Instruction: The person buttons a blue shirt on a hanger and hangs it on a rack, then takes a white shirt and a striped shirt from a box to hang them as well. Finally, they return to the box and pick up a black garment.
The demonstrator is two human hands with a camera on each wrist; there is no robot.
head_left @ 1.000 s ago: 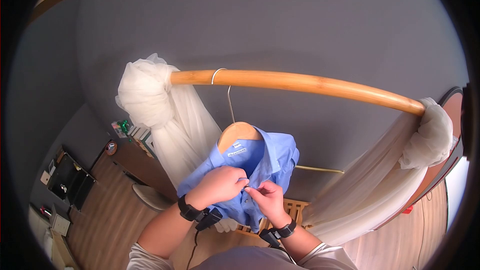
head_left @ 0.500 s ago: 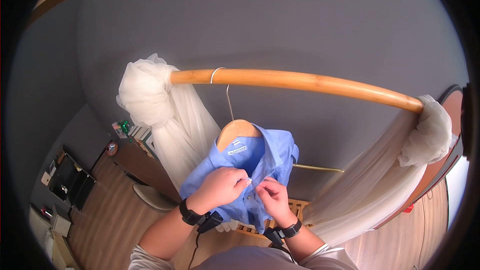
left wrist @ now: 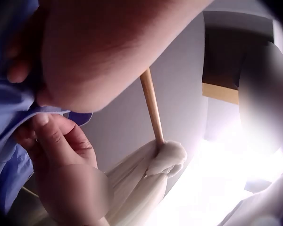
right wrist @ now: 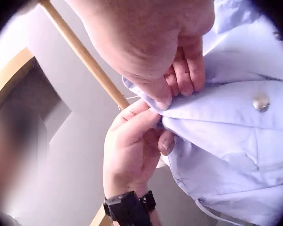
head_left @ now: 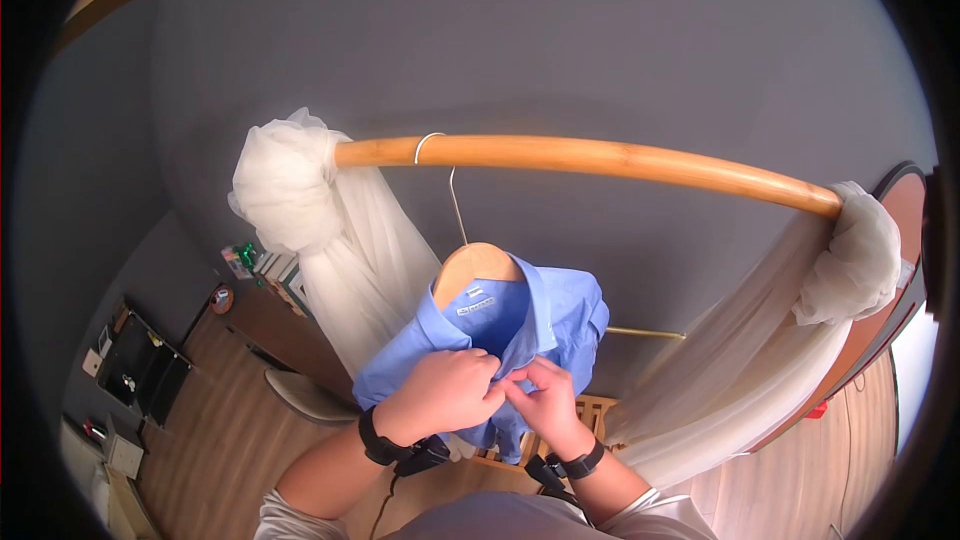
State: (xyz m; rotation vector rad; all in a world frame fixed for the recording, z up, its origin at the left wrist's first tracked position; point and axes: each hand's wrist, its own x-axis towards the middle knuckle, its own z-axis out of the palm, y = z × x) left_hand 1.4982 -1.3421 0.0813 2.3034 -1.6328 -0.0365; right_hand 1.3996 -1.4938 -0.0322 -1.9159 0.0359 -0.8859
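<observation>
A blue button-up shirt hangs on a wooden hanger, its collar open and a label showing inside. My left hand pinches the edge of the front placket below the collar. Right beside it, my right hand grips the other side of the front opening between thumb and fingers. The fingertips of both hands meet at the cloth edge. In the right wrist view, a round button shows on the placket, away from the fingers; what lies between the fingertips is hidden.
The hanger's hook hangs over a curved wooden rail. White sheer cloth is knotted round its left end, and another knotted drape hangs at the right. A slatted wooden rack stands below the shirt, and a mirror stands far right.
Half a second ago the hands were slightly apart, with a small gap at the placket. Now the fingertips are together, and the left hand has tipped further over the cloth, moving slightly downward.
</observation>
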